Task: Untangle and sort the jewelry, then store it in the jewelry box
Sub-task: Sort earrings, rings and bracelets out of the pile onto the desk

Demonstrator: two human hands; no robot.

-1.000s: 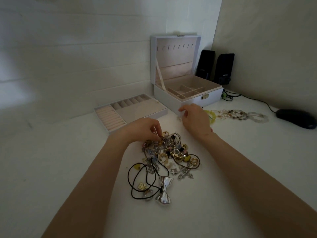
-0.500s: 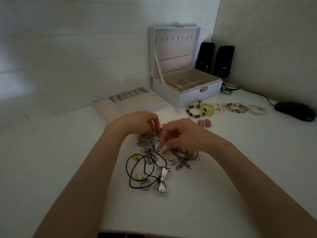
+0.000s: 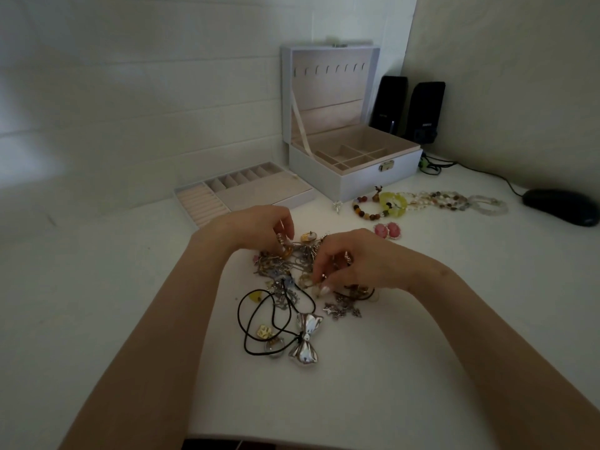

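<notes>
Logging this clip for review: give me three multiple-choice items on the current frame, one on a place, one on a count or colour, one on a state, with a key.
1. Where does the removable tray lie?
A. inside the jewelry box
B. on the table left of the jewelry box
C. on top of the speakers

2. How many black speakers stand behind the jewelry box?
A. one
B. two
C. four

3. What state is the jewelry box lid in?
A. shut and latched
B. lying flat on the table
C. open, standing upright

Key: 1 B, the tray sits on the white table beside the box. 2 B, two dark speakers stand side by side. 3 C, the hooks inside the lid show, and the compartments lie uncovered.
</notes>
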